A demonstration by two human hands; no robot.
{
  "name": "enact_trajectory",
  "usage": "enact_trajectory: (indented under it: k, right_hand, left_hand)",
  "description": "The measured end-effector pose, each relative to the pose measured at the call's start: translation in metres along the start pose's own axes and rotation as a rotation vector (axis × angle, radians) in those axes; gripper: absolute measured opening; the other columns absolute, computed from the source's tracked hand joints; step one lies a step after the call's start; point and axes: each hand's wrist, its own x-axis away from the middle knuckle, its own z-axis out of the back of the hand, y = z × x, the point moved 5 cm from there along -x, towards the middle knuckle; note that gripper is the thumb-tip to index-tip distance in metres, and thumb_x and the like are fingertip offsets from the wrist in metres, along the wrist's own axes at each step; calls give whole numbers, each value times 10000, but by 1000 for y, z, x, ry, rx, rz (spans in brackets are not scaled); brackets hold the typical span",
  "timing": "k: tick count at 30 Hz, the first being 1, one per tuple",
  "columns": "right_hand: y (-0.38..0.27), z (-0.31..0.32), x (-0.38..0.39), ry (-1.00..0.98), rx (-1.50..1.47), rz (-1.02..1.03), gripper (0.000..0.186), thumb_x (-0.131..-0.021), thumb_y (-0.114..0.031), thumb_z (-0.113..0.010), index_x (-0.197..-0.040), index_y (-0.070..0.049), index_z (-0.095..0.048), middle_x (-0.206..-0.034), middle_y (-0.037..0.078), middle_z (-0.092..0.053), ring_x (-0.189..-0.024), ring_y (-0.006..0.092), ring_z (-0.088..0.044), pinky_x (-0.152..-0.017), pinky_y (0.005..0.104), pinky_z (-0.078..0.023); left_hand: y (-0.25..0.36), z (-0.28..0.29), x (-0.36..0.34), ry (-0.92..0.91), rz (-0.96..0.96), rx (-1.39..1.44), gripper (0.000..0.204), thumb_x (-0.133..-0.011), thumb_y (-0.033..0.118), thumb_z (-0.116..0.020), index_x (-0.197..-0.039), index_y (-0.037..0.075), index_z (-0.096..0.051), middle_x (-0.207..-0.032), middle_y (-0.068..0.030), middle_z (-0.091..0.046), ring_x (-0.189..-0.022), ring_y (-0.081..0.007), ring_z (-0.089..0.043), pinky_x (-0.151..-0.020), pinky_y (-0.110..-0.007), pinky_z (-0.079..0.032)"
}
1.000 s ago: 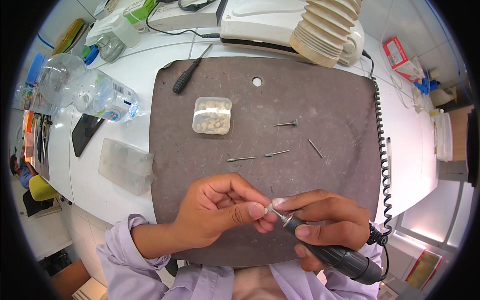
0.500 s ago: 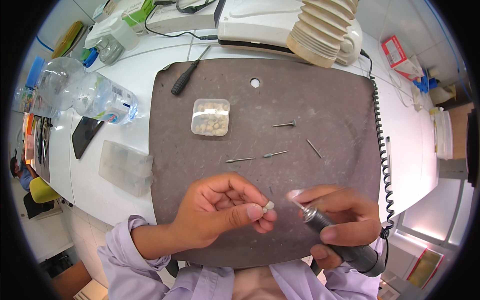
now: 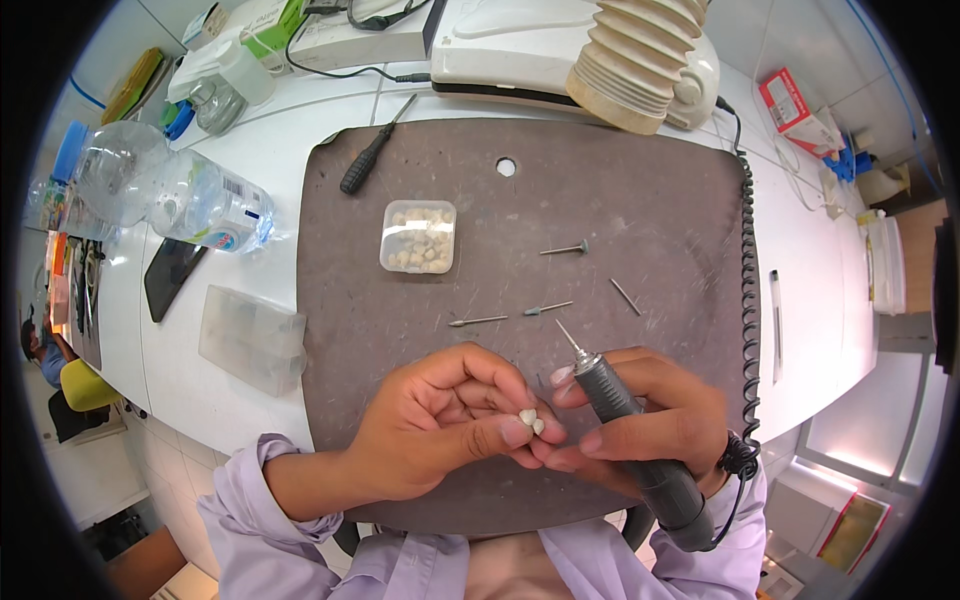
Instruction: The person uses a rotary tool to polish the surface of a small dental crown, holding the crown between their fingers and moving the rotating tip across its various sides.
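My left hand (image 3: 430,430) pinches a small off-white tooth-shaped piece (image 3: 531,421) between thumb and fingertips, over the near part of a brown mat. My right hand (image 3: 670,410) is wrapped round a black rotary handpiece (image 3: 645,455). A thin pointed bur (image 3: 569,336) sticks out of its metal nose, aimed up and to the left, apart from the tooth piece. The right fingertips come close to the left ones; whether they touch, I cannot tell. Beyond my hands lie loose burs, among them a grey-tipped one (image 3: 548,308) and one with a wider head (image 3: 564,249).
A clear box (image 3: 418,238) of small cream pieces and a black screwdriver (image 3: 366,160) lie on the mat (image 3: 640,200). Left stand a plastic bottle (image 3: 205,195), a phone (image 3: 173,275) and a translucent box (image 3: 252,340). A ribbed hose (image 3: 640,65) rises behind; a coiled cord (image 3: 748,270) runs right.
My right hand has come left, nearer my left hand, and the handpiece has swung so its bur points farther away from me. The tooth piece has turned slightly in my left fingers.
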Motion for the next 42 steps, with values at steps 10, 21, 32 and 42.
enact_trajectory:
  k: [10,21,32,42]
  right_hand:
    - [-1,0,-2,-53,3,9,362,-748,-77,-859,-1086,-93,-732,-1087,182,-728,-991,318,-733,-849,402,-592]
    - [3,1,1,-52,18,24,351,-750,-89,-833,-1088,-92,-738,-1090,187,-721,-972,312,-728,-822,391,-589]
    - [2,2,0,-51,44,-9,379,-740,-67,-829,-1102,-98,-719,-1067,173,-718,-950,302,-725,-801,381,-587]
    - [2,1,-1,-32,60,-33,416,-716,-34,-876,-1097,-106,-724,-1029,153,-724,-931,303,-731,-791,389,-596]
  left_hand:
    - [-4,-2,0,-13,-97,-35,173,-951,-107,-627,-1043,-7,-519,-1105,-262,-715,-1123,-278,-705,-990,-389,-576]
    - [-3,-1,2,-8,-43,-77,203,-934,-103,-657,-1061,-7,-531,-1153,-288,-706,-1187,-286,-677,-1095,-408,-498]
    - [-3,-2,1,24,-42,-40,228,-915,-132,-662,-1077,-20,-546,-1184,-281,-698,-1251,-295,-637,-1104,-409,-500]
    - [-3,0,1,13,-52,-98,208,-916,-127,-664,-1066,-27,-561,-1195,-290,-688,-1187,-284,-673,-1050,-404,-544]
